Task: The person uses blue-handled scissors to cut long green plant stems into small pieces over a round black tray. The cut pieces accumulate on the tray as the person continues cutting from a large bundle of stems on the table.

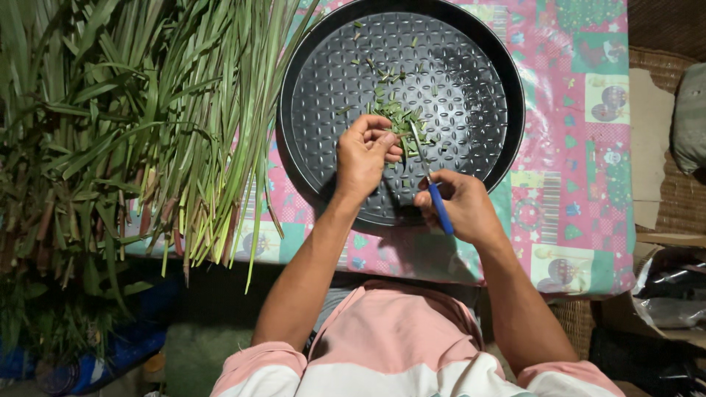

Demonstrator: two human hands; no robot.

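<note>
Two bare hands work over a round dark tray [316,88] with an embossed pattern, set on a table under a patterned plastic cloth [581,147]. The left hand [364,154] has its fingers pinched together on a thin green leaf strip [403,136], holding it just above the tray floor. The right hand [460,206] is clamped around a blue-handled knife [440,206], whose narrow blade runs up toward the pinched strip and meets it beside the left fingertips. Small green cut pieces [393,110] lie scattered on the tray, thickest just past the left hand. A large bundle of long green leaves [147,125] lies across the left end of the table, its tips overlapping the tray rim.

Risk noted: the blade works very close to the left fingertips, so a slip on the smooth leaf could nick them. The cut pieces are light and could skip over the low rim. The bundle overhangs the table edge and could slide off if nudged
</note>
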